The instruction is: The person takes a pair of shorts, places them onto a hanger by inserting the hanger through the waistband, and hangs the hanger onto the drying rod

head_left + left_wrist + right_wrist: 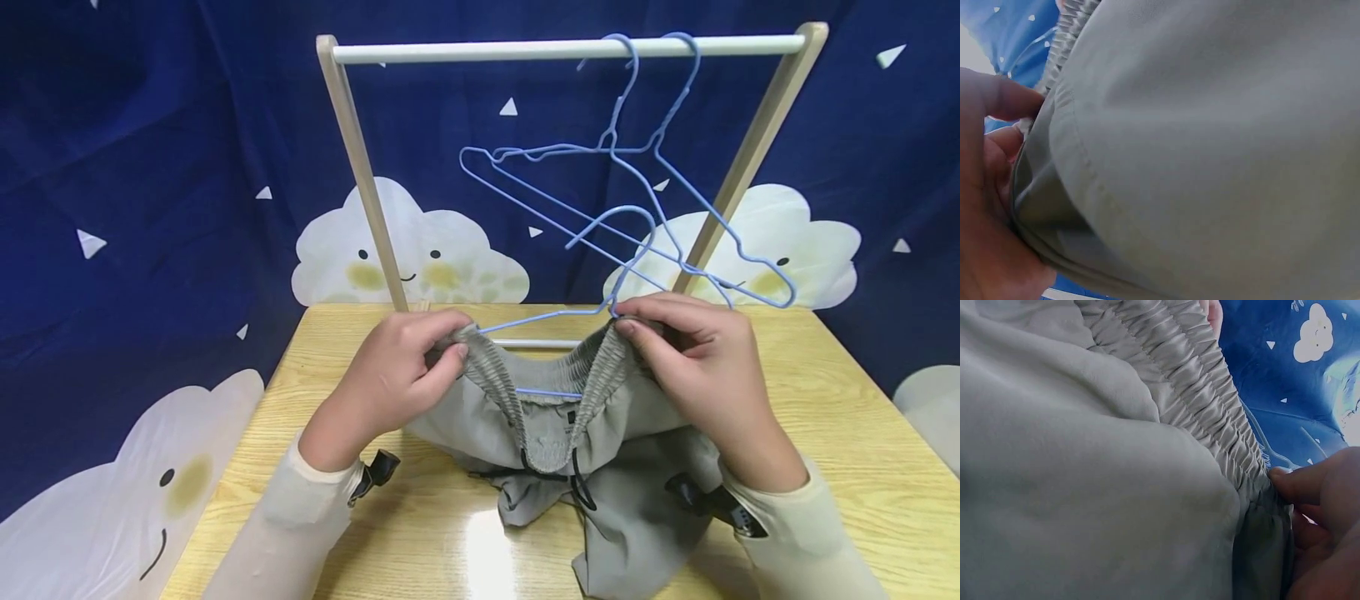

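Note:
Grey pants with a gathered elastic waistband and a black drawstring are held up over the table, their lower part lying on it. A blue wire hanger sits in the waist opening, its hook rising above and its bottom bar showing inside. My left hand pinches the waistband on the left, near the hanger's shoulder. On the right, my right hand pinches the waistband beside the hanger's neck. Grey cloth fills most of the left wrist view; in the right wrist view the gathered waistband runs toward my right thumb.
Behind the pants stands a rack with a white rail and wooden posts. Two more blue hangers hang at its right side. The wooden table lies below, and a dark blue cloud-print backdrop surrounds it.

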`<state>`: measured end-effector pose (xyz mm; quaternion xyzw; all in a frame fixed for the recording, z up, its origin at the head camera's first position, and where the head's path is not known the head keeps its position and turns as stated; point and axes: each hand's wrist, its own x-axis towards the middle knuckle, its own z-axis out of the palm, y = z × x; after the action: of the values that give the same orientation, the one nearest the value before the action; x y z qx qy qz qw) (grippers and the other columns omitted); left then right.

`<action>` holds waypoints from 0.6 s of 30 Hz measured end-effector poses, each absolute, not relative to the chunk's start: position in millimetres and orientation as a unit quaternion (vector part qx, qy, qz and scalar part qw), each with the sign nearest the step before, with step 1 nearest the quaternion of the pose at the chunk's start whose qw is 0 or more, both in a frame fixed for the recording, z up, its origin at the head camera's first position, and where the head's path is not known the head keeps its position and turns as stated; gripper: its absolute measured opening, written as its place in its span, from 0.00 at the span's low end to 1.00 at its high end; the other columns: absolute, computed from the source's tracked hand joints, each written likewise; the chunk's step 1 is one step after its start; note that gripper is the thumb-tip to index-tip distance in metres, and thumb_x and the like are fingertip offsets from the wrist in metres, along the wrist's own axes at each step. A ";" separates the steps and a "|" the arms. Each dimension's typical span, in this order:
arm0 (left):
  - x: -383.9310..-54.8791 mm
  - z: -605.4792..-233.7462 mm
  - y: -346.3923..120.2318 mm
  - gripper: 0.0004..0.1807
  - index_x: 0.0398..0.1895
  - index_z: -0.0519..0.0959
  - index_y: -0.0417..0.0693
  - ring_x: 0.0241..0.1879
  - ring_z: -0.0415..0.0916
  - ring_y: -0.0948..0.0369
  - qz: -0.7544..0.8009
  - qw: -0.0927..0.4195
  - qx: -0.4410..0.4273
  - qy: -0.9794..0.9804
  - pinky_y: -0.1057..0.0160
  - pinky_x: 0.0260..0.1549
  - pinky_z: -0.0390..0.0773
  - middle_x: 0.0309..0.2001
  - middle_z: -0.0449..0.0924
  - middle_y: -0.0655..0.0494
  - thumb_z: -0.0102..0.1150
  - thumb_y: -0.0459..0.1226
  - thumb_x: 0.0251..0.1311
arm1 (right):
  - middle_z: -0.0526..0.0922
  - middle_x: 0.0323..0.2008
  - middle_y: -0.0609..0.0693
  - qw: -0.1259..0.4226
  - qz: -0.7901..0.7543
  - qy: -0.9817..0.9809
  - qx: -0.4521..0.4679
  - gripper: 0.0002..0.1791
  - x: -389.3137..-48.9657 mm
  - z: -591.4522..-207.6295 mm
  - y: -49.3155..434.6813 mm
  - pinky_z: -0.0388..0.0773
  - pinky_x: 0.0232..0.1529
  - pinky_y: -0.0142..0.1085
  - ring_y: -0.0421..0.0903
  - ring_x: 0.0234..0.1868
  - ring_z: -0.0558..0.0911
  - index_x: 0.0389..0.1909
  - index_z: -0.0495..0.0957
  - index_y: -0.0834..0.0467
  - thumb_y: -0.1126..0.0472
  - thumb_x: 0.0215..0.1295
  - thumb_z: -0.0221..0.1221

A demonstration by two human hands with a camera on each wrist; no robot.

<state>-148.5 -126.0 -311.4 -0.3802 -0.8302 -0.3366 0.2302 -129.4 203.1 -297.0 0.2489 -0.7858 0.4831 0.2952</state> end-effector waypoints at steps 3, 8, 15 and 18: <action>-148.0 -312.8 -123.6 0.04 0.36 0.82 0.54 0.21 0.64 0.67 -0.323 0.234 -0.370 -0.839 0.65 0.20 0.64 0.23 0.71 0.65 0.62 0.39 0.71 | 0.93 0.41 0.52 0.296 0.479 -0.787 0.254 0.13 -127.5 -296.9 201.5 0.83 0.43 0.22 0.35 0.43 0.89 0.42 0.92 0.64 0.81 0.60 0.71; -148.4 -315.7 -117.6 0.15 0.27 0.77 0.55 0.19 0.61 0.67 -0.313 0.279 -0.350 -0.838 0.64 0.20 0.62 0.19 0.65 0.65 0.67 0.43 0.73 | 0.93 0.41 0.55 0.282 0.481 -0.789 0.257 0.13 -124.9 -295.3 199.0 0.84 0.43 0.24 0.38 0.44 0.89 0.43 0.93 0.63 0.80 0.62 0.71; -149.7 -316.9 -116.4 0.13 0.25 0.79 0.54 0.21 0.64 0.66 -0.310 0.343 -0.334 -0.821 0.64 0.20 0.64 0.19 0.69 0.64 0.67 0.40 0.71 | 0.93 0.43 0.54 0.266 0.491 -0.788 0.259 0.14 -125.5 -294.8 198.4 0.84 0.41 0.26 0.40 0.43 0.89 0.45 0.92 0.63 0.80 0.62 0.70; -150.7 -314.9 -120.9 0.11 0.26 0.82 0.53 0.22 0.66 0.66 -0.316 0.362 -0.330 -0.813 0.63 0.21 0.67 0.20 0.73 0.63 0.67 0.39 0.69 | 0.93 0.44 0.49 0.265 0.492 -0.788 0.258 0.14 -126.5 -293.9 201.3 0.84 0.40 0.25 0.40 0.42 0.89 0.47 0.92 0.63 0.80 0.63 0.71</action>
<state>-150.7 -120.9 -314.9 -0.3302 -0.8126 -0.3159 0.3618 -126.5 201.3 -293.9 0.2576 -0.7882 0.4919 0.2652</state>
